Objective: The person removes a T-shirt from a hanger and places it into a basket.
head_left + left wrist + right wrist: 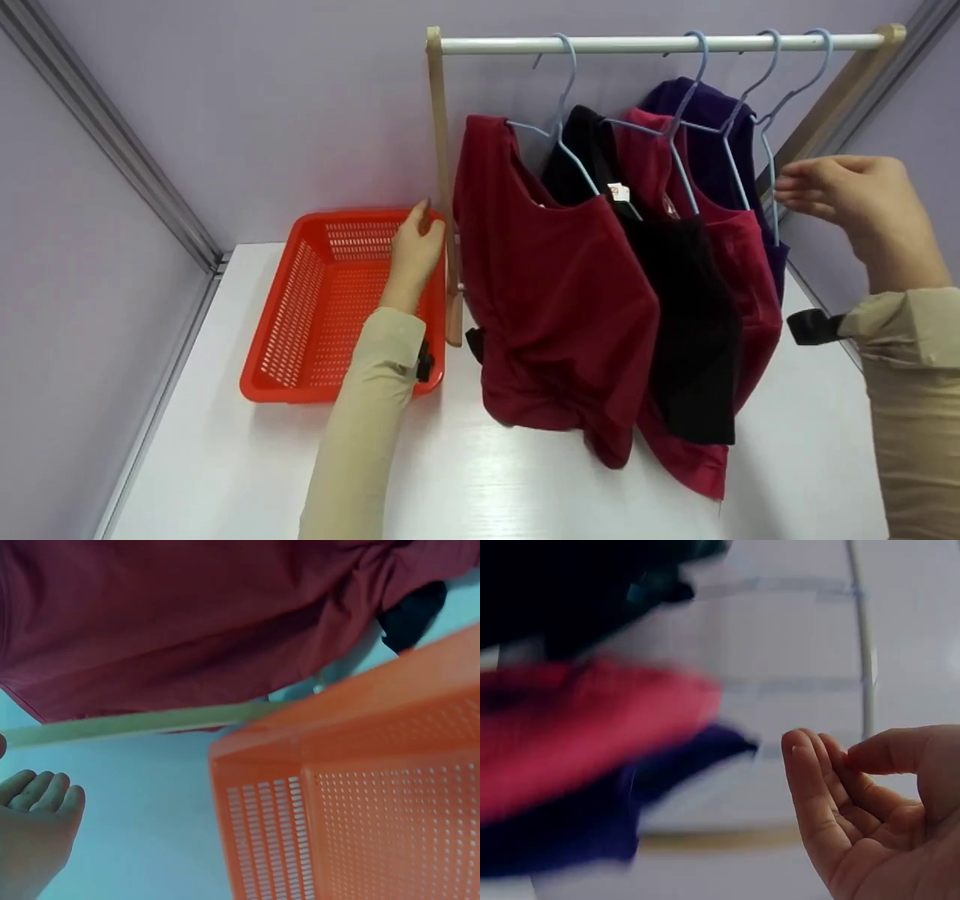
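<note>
Above the right rim of a red-orange plastic basket [251, 393], beside the rack's wooden post [438, 135], hovers my left hand [417, 244], its fingers loosely curled around nothing. My right hand [862, 191] is at the right end of the clothes, close to the rightmost light blue hanger [769, 161], thumb near the fingers and nothing between them. Several hangers hook over the white rail [622, 45]. They carry a dark red top [555, 300], a black top [686, 322], a bright pink-red top [750, 300] and a purple top [720, 165], the last partly hidden behind the others.
The rack stands on a white table [465, 480] against a pale wall [262, 97]. Its right wooden leg [832, 112] is behind my right hand. A white tag [619, 193] shows at the black top's neckline. Metal-edged side panels border the table.
</note>
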`<state>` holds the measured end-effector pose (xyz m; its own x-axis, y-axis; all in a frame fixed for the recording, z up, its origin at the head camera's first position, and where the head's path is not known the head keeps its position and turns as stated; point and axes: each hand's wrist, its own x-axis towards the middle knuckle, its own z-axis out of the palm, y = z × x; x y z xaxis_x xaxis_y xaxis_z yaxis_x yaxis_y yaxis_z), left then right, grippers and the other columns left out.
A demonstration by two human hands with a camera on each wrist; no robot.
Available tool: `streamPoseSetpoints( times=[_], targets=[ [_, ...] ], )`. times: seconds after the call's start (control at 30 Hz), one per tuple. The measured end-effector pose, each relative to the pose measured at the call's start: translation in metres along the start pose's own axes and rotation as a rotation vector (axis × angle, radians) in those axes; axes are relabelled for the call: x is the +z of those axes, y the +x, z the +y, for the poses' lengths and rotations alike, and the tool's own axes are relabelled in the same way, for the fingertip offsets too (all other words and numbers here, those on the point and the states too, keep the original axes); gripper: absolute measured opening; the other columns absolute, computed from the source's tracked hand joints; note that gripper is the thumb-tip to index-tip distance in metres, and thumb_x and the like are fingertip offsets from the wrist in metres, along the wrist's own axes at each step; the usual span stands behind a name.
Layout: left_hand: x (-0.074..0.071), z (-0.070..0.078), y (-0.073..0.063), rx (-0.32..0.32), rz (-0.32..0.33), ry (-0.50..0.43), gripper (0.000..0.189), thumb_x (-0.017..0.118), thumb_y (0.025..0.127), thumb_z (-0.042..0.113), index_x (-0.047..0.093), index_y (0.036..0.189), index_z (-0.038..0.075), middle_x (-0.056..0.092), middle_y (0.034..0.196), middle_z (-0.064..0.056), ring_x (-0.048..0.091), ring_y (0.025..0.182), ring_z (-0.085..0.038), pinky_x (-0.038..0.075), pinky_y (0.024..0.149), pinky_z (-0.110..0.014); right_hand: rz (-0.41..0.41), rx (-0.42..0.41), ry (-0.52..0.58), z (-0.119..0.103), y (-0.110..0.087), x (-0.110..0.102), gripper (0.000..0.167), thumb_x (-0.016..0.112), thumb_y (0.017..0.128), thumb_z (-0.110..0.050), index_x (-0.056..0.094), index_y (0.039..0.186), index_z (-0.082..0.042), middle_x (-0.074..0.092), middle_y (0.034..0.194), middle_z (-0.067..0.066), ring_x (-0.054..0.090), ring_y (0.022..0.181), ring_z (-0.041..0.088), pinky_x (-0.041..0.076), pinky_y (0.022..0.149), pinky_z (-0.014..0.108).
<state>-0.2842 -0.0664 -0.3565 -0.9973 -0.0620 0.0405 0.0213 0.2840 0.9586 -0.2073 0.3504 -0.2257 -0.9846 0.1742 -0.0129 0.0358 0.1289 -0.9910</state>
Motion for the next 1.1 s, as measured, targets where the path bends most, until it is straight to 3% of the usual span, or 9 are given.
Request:
streamPoseSetpoints(
  times=[0.13, 0.27, 0.33, 0.5, 0.57, 0.67, 0.77, 0.9, 1.1],
  targets=[
    [-0.001, 0.001, 0.001, 0.02, -0.001, -0.025, 0.06, 0.041, 0.095, 0.015, 0.023, 0.152, 0.006, 0.03, 0.156, -0.011, 0.029, 0.145, -0.024, 0.028, 0.117, -0.036, -0.126, -0.033, 0.187, -0.009, -0.003, 0.045, 0.027, 0.05, 0.096, -0.009, 0.072, 0.08, -0.006, 0.073, 0.073, 0.004, 0.07, 0.069, 0.011, 0.056, 0.066, 0.019],
    [-0.003, 0.003, 0.001, 0.028, 0.001, -0.028, 0.061, 0.041, 0.094, 0.013, 0.021, 0.152, 0.008, 0.028, 0.157, -0.011, 0.027, 0.146, -0.024, 0.028, 0.117, -0.037, -0.139, -0.022, 0.206, -0.014, -0.003, 0.091, 0.028, 0.048, 0.095, -0.005, 0.071, 0.079, -0.005, 0.071, 0.07, 0.004, 0.068, 0.066, 0.011, 0.056, 0.063, 0.02],
    [-0.003, 0.005, 0.002, 0.019, -0.004, -0.021, 0.062, 0.041, 0.094, 0.014, 0.021, 0.153, 0.011, 0.027, 0.158, -0.01, 0.045, 0.132, -0.024, 0.034, 0.112, -0.035, -0.139, -0.021, 0.172, -0.014, -0.002, 0.112, 0.025, 0.046, 0.095, -0.004, 0.068, 0.084, -0.005, 0.071, 0.071, 0.002, 0.068, 0.067, 0.009, 0.056, 0.064, 0.019],
    [0.0, 0.012, 0.001, 0.006, -0.051, -0.077, 0.067, 0.04, 0.093, 0.011, 0.015, 0.154, 0.019, 0.022, 0.159, -0.011, 0.051, 0.107, -0.026, 0.042, 0.099, -0.036, -0.175, -0.009, -0.06, -0.009, 0.0, 0.151, 0.026, 0.044, 0.098, -0.014, 0.056, 0.117, 0.001, 0.064, 0.079, -0.013, 0.061, 0.075, -0.003, 0.05, 0.071, 0.011],
    [0.0, 0.013, 0.001, -0.004, -0.081, -0.103, 0.069, 0.04, 0.094, 0.01, 0.011, 0.155, 0.022, 0.018, 0.161, -0.008, 0.047, 0.12, -0.026, 0.041, 0.104, -0.039, -0.189, -0.005, -0.176, -0.007, 0.0, 0.164, 0.036, 0.044, 0.099, -0.019, 0.051, 0.127, 0.002, 0.061, 0.083, -0.014, 0.056, 0.077, -0.005, 0.046, 0.073, 0.01],
    [0.001, 0.014, 0.0, -0.018, -0.111, -0.105, 0.071, 0.041, 0.094, 0.012, 0.006, 0.155, 0.026, 0.012, 0.162, -0.003, 0.04, 0.131, -0.026, 0.036, 0.11, -0.042, -0.197, -0.007, -0.294, -0.005, 0.0, 0.178, 0.042, 0.044, 0.1, -0.024, 0.049, 0.133, 0.002, 0.06, 0.094, -0.008, 0.052, 0.085, -0.001, 0.042, 0.08, 0.014],
    [0.001, 0.012, 0.0, -0.012, -0.115, -0.079, 0.073, 0.042, 0.094, 0.013, 0.005, 0.155, 0.026, 0.01, 0.162, -0.003, 0.016, 0.147, -0.021, 0.023, 0.118, -0.042, -0.193, -0.015, -0.319, -0.003, -0.001, 0.186, 0.04, 0.044, 0.101, -0.023, 0.051, 0.133, 0.001, 0.062, 0.094, -0.008, 0.052, 0.095, 0.004, 0.041, 0.093, 0.022],
    [0.003, 0.01, 0.002, 0.003, -0.112, -0.084, 0.074, 0.043, 0.092, 0.012, 0.005, 0.155, 0.024, 0.01, 0.162, -0.004, 0.016, 0.148, -0.023, 0.022, 0.119, -0.043, -0.166, -0.052, -0.247, 0.0, -0.001, 0.192, 0.033, 0.044, 0.101, -0.015, 0.054, 0.127, 0.004, 0.059, 0.075, -0.015, 0.056, 0.091, 0.004, 0.037, 0.104, 0.029],
    [0.004, 0.009, 0.003, 0.02, -0.102, -0.087, 0.075, 0.044, 0.091, 0.011, 0.006, 0.155, 0.023, 0.011, 0.162, -0.005, 0.016, 0.148, -0.022, 0.022, 0.119, -0.043, -0.07, -0.104, -0.156, 0.005, 0.001, 0.201, 0.028, 0.042, 0.1, -0.006, 0.059, 0.118, 0.007, 0.056, 0.068, -0.013, 0.058, 0.071, 0.0, 0.047, 0.084, 0.019]
  ],
)
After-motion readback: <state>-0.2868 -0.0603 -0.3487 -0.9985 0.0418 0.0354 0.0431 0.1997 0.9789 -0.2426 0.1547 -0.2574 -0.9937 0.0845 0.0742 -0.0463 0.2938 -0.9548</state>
